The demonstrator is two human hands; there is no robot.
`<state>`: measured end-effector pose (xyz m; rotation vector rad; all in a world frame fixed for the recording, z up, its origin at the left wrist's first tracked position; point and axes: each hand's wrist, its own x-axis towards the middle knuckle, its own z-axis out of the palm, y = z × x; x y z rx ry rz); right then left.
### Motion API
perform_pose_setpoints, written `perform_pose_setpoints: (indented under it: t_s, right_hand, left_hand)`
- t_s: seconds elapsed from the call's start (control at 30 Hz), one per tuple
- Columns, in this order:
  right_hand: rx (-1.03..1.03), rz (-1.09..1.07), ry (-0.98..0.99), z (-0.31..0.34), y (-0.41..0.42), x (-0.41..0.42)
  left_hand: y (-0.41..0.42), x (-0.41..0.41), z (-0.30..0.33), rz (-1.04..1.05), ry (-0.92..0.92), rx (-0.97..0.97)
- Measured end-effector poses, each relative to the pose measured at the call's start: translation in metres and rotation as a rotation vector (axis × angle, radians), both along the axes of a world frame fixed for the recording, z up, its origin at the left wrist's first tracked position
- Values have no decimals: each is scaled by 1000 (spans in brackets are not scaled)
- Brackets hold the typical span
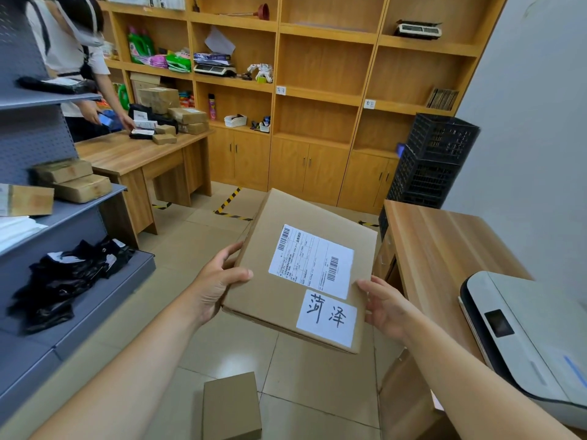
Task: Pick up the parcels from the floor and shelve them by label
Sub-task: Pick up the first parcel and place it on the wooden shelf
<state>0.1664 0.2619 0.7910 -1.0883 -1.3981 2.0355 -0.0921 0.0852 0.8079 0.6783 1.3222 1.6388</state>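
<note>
I hold a flat brown cardboard parcel (282, 300) in front of me, tilted, above the tiled floor. It carries a white shipping label with barcodes and a second white label with handwritten characters. My left hand (219, 281) grips its left edge, thumb on top. My right hand (386, 304) holds its right edge. A smaller plain cardboard box (232, 406) lies on the floor below. The wooden wall shelving (324, 100) ahead has small white labels on its shelf edges.
A grey metal rack (79, 293) at left holds brown parcels and black bags. A wooden desk (444, 249) with a white printer (524, 338) stands at right, with black crates (435, 160) behind. Another person stands at a far desk (133, 154) with parcels.
</note>
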Motion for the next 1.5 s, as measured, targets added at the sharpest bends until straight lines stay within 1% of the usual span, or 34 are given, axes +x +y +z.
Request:
perform_pose_setpoints:
  t_s: [0.1,0.2,0.23,0.27,0.33,0.37,0.4,0.47,0.6,0.7,0.8,0.87,0.93,1.07,1.13,1.27,1.37,1.5]
  right_hand:
    - [-48,2,9,1,-1,3]
    - [-91,-66,35,2,-3,3]
    - [-107,-92,49,3,-4,1]
    - [-125,-115,64,4,-6,-1]
    - [-152,-153,92,5,-11,-8]
    - [-167,-175,109,5,-14,-12]
    - [-184,-201,130,5,-17,-18]
    - [-225,-255,184,6,-24,-29]
    - [-335,-318,295,6,-41,-52]
    - [-410,-317,376,8,-52,-65]
    - [-440,-324,414,9,-57,-70]
    - [-419,-330,408,8,-58,-70]
    - [-353,-360,364,9,-57,-70]
    - [-2,-535,127,8,-38,-55]
    - [114,-559,19,8,-26,-40]
    - [241,-474,-11,14,-18,-23]
    - [357,-408,-11,15,-20,-26]
    - [452,-430,-23,15,-23,-36]
  left_hand:
    - [-1,-2,1,-28,55,6]
    - [1,0,2,-37,175,-25]
    - [2,0,1,15,223,-35]
    - [4,2,-1,114,290,-52]
    - [8,6,-4,362,447,-125]
    - [10,11,-6,470,504,-158]
    - [12,19,-7,545,516,-182]
    - [16,37,-10,598,450,-189]
    - [24,73,-20,566,356,-123]
    - [24,95,-24,500,225,-4]
    - [24,98,-29,473,167,94]
    - [23,92,-27,444,140,101]
    - [21,84,-23,412,147,106]
    - [15,62,-17,330,129,88]
    - [12,50,-17,273,126,49]
    - [11,34,-15,189,140,15]
    - [16,27,-14,135,163,34]
    - [25,14,-15,84,198,46]
